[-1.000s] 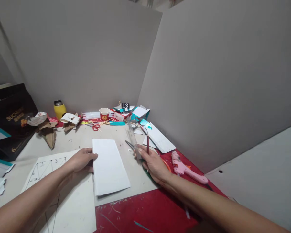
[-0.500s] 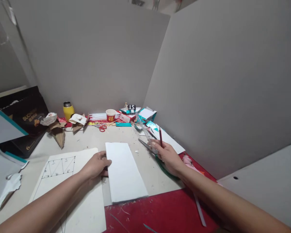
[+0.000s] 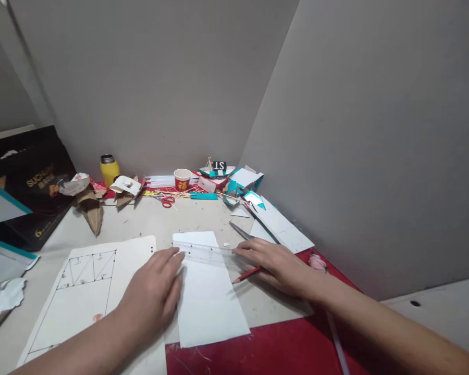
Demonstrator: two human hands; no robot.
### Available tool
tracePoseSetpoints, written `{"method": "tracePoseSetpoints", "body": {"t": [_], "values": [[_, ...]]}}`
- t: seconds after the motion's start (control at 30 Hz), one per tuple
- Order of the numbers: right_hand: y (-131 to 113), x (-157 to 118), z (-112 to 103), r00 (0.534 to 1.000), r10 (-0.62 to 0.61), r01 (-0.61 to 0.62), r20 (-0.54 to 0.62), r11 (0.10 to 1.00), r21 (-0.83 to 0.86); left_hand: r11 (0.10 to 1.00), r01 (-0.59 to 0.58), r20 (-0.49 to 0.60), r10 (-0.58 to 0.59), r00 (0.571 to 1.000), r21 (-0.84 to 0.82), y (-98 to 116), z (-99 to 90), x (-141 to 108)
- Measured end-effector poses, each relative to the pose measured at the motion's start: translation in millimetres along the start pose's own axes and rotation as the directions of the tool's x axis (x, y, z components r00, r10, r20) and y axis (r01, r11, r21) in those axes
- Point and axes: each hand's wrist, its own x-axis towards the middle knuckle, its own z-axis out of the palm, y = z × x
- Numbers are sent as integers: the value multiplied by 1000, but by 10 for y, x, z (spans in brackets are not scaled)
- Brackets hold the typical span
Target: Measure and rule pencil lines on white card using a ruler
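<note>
A clear ruler [image 3: 207,253] spans the upper part of a white rectangular sheet of card [image 3: 213,312], running crosswise. At its left end the fingers of my left hand [image 3: 154,286] are closed, the fingertips on the ruler, the hand resting over the sheet's left edge. My right hand [image 3: 275,263] grips the ruler's other end, with a red pencil [image 3: 247,274] tucked under its fingers, point towards the card. Just behind the right hand show the blades of a pair of scissors [image 3: 240,230]; their handles are hidden. Left of the card lies a paper with a drawn truss pattern [image 3: 133,255].
Along the back stand a yellow bottle [image 3: 110,172], a red-and-white paper cup [image 3: 182,180], red-handled scissors [image 3: 168,202] and card scraps [image 3: 244,178]. A black box [image 3: 27,182] leans at the left. Grey panels [image 3: 172,94] enclose the table, whose front is red [image 3: 234,359].
My right hand has brought the ruler down and left onto the white card, and the pencil has tipped from upright to lying low. My left hand has moved from the card's edge to the ruler's end.
</note>
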Motion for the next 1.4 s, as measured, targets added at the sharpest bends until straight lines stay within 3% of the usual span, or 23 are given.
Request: {"method": "tracePoseSetpoints", "body": {"t": [0.13,0.47,0.77,1.1,1.4], "values": [[106,32,-46,997,5,-7,78,1000,30,979,-135,131,116,985,151,91,181,61],[252,63,78,995,29,-30,98,999,12,889,-285,329,166,930,358,126,288,161],[286,175,24,987,25,-14,158,997,-69,792,-403,210,344,915,460,40,361,129],[210,134,-28,986,-20,33,163,997,-73,761,-408,241,330,913,504,116,305,87],[247,131,-2,985,-21,35,172,996,-83,804,-367,258,274,927,467,81,341,50]]}}
